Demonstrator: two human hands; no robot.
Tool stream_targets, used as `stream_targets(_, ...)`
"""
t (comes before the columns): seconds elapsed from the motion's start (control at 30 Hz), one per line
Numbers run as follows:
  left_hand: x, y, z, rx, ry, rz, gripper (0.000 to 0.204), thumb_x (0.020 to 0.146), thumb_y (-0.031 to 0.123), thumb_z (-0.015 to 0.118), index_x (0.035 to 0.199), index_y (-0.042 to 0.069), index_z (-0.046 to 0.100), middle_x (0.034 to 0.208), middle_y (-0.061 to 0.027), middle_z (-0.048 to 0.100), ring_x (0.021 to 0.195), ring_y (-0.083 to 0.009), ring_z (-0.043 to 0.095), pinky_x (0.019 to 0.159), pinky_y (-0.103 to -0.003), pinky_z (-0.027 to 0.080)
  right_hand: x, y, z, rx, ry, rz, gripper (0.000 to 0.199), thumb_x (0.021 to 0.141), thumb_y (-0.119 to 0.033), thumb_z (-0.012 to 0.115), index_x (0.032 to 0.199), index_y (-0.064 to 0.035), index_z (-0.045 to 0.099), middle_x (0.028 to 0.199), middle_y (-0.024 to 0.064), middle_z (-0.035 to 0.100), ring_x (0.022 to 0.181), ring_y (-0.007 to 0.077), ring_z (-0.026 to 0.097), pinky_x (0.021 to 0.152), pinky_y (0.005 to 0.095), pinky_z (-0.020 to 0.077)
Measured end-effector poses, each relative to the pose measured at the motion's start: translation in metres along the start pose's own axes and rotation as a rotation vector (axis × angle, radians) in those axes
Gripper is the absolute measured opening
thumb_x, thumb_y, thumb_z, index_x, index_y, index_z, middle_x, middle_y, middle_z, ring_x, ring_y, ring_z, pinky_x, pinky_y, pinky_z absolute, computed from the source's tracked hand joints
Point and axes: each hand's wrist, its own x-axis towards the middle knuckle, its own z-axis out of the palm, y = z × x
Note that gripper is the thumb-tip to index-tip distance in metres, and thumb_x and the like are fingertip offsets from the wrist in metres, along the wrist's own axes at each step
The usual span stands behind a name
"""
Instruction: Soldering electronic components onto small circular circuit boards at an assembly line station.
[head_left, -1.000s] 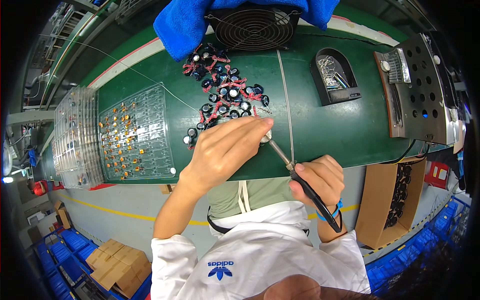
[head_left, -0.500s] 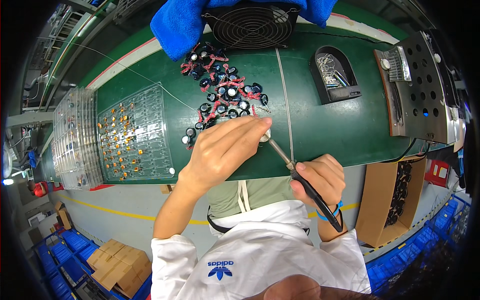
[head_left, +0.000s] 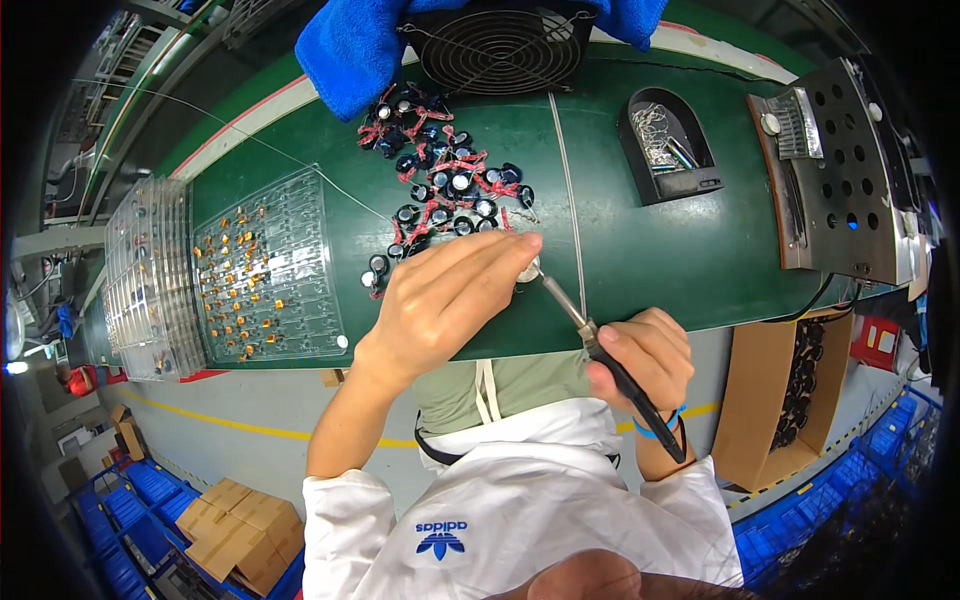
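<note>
While the right hand (head_left: 650, 358) wraps its fingers round a soldering iron (head_left: 599, 352) right of the frame's middle, the left hand (head_left: 440, 305) bunches its fingers near the tip, pinching I can't tell what. A slip could burn them.

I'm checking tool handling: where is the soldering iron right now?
In the head view, the soldering iron is right of centre, in the right hand, its metal shaft slanting up and left toward the left hand.
</note>
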Motion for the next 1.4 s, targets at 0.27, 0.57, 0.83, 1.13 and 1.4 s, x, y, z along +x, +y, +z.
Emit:
stream_targets(0.27, 0.001, 0.001, -0.001, 0.015, 0.005, 0.001, 0.039, 0.076, -0.013, 0.079, 0.114, -0.004, 0.071, 0.104, -0.0134, 0.078, 0.092, -0.0284, 0.077, 0.075, -0.035, 0.064, -0.003, 0.000, -0.002, 0.047, 0.017, 0.031, 0.036, 0.083, -0.020, 0.087, 0.109, 0.0003, 0.073, 0.078, 0.0103, 0.071, 0.059, 0.0232, 0.062, 0.053, 0.0316, 0.0458)
stream_targets(0.57, -0.005, 0.042, -0.033, 0.196, -0.070, -0.377, 0.040, 0.070, 0.016, 0.093, 0.103, 0.007, 0.072, 0.098, -0.0032, 0.073, 0.091, -0.0253, 0.063, 0.076, -0.038, 0.047, -0.008, -0.003, -0.004, 0.069, 0.097, 0.113, 0.052, 0.103, -0.043, 0.066, 0.123, 0.0044, 0.064, 0.071, 0.0123, 0.071, 0.051, 0.0181, 0.058, 0.049, 0.0299, 0.0464)
stream_targets(0.83, -0.022, 0.043, -0.007, 0.141, 0.020, -0.369, 0.037, 0.067, 0.012, 0.095, 0.096, 0.009, 0.072, 0.092, 0.0003, 0.074, 0.088, -0.0214, 0.064, 0.075, -0.036, 0.042, -0.005, -0.003, -0.001, 0.068, 0.083, 0.072, 0.055, 0.102, -0.044, 0.066, 0.130, 0.0033, 0.061, 0.073, 0.0123, 0.074, 0.050, 0.0168, 0.057, 0.048, 0.0289, 0.0450)
stream_targets(1.13, -0.019, 0.045, 0.001, 0.222, 0.007, -0.433, 0.034, 0.071, 0.016, 0.093, 0.097, 0.009, 0.073, 0.095, 0.0010, 0.073, 0.092, -0.0211, 0.063, 0.082, -0.036, 0.042, -0.009, 0.000, 0.001, 0.085, 0.086, 0.061, 0.055, 0.101, -0.043, 0.067, 0.133, 0.0009, 0.061, 0.074, 0.0108, 0.073, 0.050, 0.0176, 0.056, 0.048, 0.0295, 0.0447)
stream_targets(1.4, -0.012, 0.048, -0.010, 0.096, 0.081, -0.419, 0.031, 0.072, 0.003, 0.091, 0.099, 0.004, 0.075, 0.090, -0.0062, 0.075, 0.086, -0.0246, 0.067, 0.079, -0.036, 0.046, -0.009, 0.000, -0.003, 0.076, 0.078, 0.046, 0.054, 0.101, -0.039, 0.069, 0.136, -0.0001, 0.061, 0.076, 0.0111, 0.074, 0.051, 0.0188, 0.058, 0.048, 0.0297, 0.0447)
